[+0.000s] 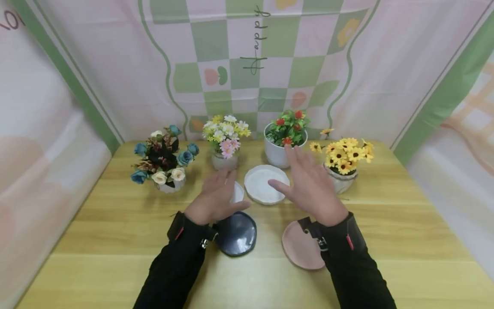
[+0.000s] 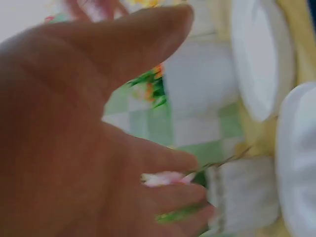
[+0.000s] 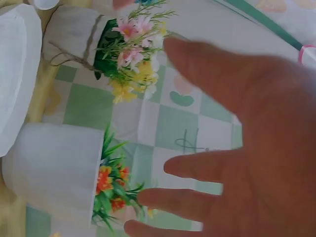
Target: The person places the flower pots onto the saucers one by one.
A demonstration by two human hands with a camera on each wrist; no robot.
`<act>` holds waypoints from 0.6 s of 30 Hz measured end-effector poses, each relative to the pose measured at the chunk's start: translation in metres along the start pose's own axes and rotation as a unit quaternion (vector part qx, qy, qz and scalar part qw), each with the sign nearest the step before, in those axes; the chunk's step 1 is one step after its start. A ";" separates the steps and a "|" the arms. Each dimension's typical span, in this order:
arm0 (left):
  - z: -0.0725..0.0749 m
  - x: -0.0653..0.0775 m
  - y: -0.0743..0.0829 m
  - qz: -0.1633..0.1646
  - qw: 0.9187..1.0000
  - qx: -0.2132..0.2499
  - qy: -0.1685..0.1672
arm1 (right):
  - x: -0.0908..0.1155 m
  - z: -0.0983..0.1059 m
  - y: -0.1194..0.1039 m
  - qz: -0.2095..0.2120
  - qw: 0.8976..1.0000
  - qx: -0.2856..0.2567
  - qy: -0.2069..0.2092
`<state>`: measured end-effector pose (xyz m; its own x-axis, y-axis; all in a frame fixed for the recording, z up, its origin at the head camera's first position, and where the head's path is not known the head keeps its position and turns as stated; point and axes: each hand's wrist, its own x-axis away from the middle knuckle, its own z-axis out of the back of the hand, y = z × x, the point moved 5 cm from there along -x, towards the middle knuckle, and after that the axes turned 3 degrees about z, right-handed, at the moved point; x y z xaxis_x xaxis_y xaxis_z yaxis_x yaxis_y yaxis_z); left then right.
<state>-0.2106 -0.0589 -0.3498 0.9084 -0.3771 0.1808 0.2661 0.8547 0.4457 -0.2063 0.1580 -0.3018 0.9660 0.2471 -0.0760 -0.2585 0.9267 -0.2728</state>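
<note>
My left hand is held over the dishes with its fingers spread and nothing in it. Beneath it, a small white dish is partly covered, and a dark navy plate lies just in front. Likewise empty, my right hand stretches forward, thumb apart, overlapping the edge of the larger white plate. A pink plate lies under the right wrist, partly hidden by the cuff. Past the right fingertips stands a white pot of red flowers; the pot of pink, white and yellow flowers shows sideways in the right wrist view.
At the table's back left stands a pot of blue and cream roses. On the right is a pot of yellow flowers. Behind the wooden table hangs a green and white checked cloth.
</note>
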 end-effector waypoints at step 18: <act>-0.049 -0.117 -0.001 0.017 0.998 -0.038 0.038 | -0.018 0.005 0.030 0.037 0.996 -0.064 0.054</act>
<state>-0.3014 0.0023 -0.4141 0.9383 -0.3221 0.1258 0.2562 0.8918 0.3729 -0.2317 0.1831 -0.3039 0.9405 0.2744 -0.2003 -0.3330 0.8617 -0.3830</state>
